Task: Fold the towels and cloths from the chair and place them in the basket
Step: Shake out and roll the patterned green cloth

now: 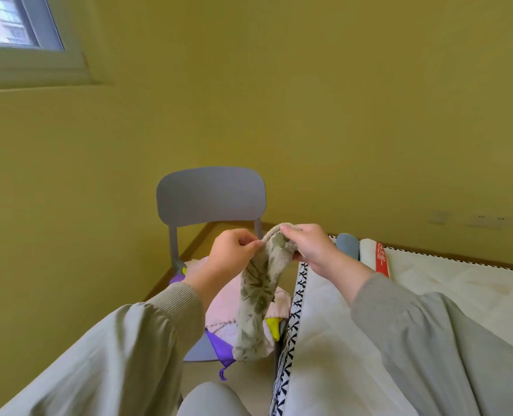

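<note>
Floral cloth [256, 298] is hanging above the chair [210, 193]. Left hand [231, 253] is pinching its top edge; right hand [309, 244] is gripping the top fold.

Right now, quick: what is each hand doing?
Left hand: pinches the floral towel at its upper edge.
Right hand: grips the same towel's top.

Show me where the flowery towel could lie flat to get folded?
For the flowery towel, the white mattress top is bare right of the red label, and in a strip between its patterned edge and the right sleeve. The chair seat is crowded: pink cloth and purple cloth cover most of it.
</note>
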`<state>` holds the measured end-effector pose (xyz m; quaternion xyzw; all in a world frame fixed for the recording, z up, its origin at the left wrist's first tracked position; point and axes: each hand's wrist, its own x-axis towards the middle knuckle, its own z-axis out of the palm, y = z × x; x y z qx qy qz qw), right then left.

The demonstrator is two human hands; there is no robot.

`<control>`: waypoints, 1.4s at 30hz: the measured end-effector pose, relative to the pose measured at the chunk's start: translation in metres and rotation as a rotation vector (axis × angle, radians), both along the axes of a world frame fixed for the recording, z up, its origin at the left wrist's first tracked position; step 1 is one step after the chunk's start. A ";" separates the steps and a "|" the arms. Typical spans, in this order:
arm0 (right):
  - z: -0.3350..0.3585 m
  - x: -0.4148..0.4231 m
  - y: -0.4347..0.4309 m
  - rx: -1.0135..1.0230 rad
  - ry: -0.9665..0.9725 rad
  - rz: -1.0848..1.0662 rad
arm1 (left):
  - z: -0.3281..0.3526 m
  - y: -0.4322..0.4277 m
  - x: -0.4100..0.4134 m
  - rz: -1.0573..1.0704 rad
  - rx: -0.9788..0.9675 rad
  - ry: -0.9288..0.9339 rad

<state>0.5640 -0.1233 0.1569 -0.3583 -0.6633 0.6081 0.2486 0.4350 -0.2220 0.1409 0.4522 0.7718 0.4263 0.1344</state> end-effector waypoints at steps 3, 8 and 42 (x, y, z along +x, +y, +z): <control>0.029 0.012 -0.013 0.036 0.004 -0.014 | 0.026 -0.016 0.017 -0.107 0.003 -0.111; 0.069 0.032 -0.026 0.091 0.028 0.023 | 0.056 -0.040 0.042 -0.250 0.102 -0.365; 0.119 0.062 -0.025 1.001 -0.640 0.074 | 0.095 -0.049 0.034 -0.043 0.141 0.261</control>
